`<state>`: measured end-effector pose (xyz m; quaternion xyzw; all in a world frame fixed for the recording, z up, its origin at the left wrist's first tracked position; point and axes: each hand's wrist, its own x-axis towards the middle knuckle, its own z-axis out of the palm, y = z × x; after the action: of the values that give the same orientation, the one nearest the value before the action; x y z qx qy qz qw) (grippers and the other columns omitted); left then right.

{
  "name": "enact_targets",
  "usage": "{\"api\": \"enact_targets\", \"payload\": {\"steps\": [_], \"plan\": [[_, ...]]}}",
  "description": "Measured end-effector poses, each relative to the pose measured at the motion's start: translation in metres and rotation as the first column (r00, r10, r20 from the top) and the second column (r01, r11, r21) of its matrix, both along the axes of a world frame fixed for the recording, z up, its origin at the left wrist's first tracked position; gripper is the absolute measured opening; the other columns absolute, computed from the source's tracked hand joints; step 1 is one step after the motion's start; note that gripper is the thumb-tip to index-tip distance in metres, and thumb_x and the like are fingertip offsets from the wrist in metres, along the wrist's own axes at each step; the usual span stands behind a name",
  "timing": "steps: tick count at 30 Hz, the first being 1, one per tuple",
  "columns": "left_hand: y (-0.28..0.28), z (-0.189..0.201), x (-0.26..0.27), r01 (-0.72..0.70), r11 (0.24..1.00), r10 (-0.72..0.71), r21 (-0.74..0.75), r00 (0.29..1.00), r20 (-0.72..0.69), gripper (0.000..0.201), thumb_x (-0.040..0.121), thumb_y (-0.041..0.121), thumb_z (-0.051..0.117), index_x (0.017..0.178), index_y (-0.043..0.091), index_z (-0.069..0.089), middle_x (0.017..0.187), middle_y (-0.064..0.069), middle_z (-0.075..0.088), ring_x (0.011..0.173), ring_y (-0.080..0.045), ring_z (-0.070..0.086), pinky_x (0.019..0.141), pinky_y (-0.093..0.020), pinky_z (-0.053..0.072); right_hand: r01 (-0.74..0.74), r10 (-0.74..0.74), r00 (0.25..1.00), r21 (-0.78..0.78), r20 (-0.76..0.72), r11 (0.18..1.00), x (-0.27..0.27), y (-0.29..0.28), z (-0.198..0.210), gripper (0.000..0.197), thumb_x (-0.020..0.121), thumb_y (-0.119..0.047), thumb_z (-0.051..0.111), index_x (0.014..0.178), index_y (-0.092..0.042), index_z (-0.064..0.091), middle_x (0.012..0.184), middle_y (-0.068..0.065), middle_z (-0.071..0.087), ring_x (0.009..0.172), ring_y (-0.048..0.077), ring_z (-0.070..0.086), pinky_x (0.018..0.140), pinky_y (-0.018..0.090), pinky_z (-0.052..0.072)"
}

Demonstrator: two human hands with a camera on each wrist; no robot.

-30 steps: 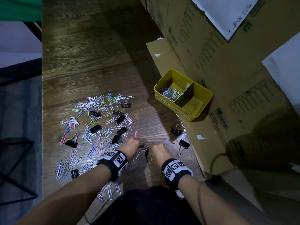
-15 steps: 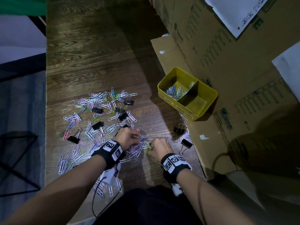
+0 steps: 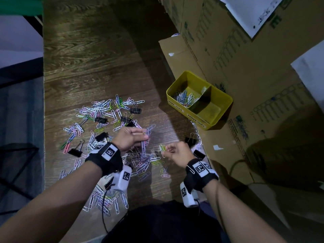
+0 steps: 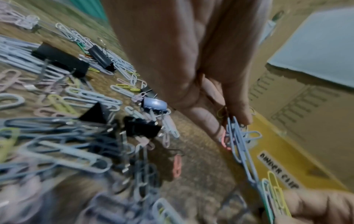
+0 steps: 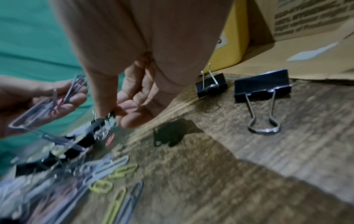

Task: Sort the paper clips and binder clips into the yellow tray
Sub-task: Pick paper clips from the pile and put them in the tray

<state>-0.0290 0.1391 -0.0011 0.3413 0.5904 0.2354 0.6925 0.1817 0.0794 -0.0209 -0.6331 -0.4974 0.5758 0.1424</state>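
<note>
Your left hand (image 3: 130,137) pinches a hanging bunch of paper clips (image 3: 145,140), mostly pale blue, above the big pile of loose paper clips (image 3: 105,109) on the wooden floor (image 3: 87,58). Your right hand (image 3: 177,151) is just beside it, fingers curled around a few yellow and green paper clips (image 3: 162,147). The two hands are close but do not touch. The yellow tray (image 3: 226,106) sits past your right hand, against the cardboard boxes (image 3: 245,67). Its nearer-to-the-pile part already has some paper clips in it. Black binder clips (image 3: 100,119) lie mixed in the pile, and two more binder clips (image 5: 262,89) lie between your right hand and the tray.
</note>
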Motion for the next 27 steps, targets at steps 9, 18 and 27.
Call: {"api": "enact_targets", "payload": {"steps": [9, 18, 27], "plan": [[0.087, 0.078, 0.071, -0.154, 0.977, 0.103, 0.145, 0.946, 0.307, 0.022, 0.082, -0.008, 0.057, 0.103, -0.003, 0.06, 0.076, -0.006, 0.072, 0.072, -0.016, 0.07, 0.068, -0.026, 0.058, 0.308, -0.273, 0.931, 0.123, -0.241, 0.943, 0.022, 0.024, 0.045, 0.01, 0.08, -0.009, 0.072, 0.086, -0.007, 0.064, 0.079, 0.013, 0.063, 0.059, 0.009, 0.059, 0.061, 0.02, 0.053], [0.162, 0.043, 0.149, 0.128, 0.921, -0.048, 0.368, 0.974, -0.22, 0.02, 0.069, 0.01, 0.078, 0.089, 0.012, 0.074, 0.087, -0.011, 0.072, 0.081, -0.029, 0.069, 0.075, -0.035, 0.056, 0.465, -0.419, 0.885, 0.329, -0.203, 0.822, 0.049, 0.08, 0.082, 0.019, 0.079, -0.007, 0.073, 0.074, -0.02, 0.06, 0.073, 0.004, 0.062, 0.065, 0.015, 0.059, 0.063, 0.031, 0.054], [0.148, 0.034, 0.136, 0.41, 0.797, -0.153, 0.444, 0.847, -0.51, 0.018, 0.083, 0.018, 0.066, 0.099, 0.018, 0.072, 0.096, -0.002, 0.071, 0.089, -0.014, 0.066, 0.078, -0.021, 0.05, 0.262, -0.368, 0.907, 0.412, 0.203, 0.873, 0.076, 0.152, 0.079, 0.021, 0.081, -0.019, 0.072, 0.098, -0.008, 0.068, 0.087, 0.001, 0.065, 0.082, 0.013, 0.06, 0.079, 0.026, 0.049]]}}
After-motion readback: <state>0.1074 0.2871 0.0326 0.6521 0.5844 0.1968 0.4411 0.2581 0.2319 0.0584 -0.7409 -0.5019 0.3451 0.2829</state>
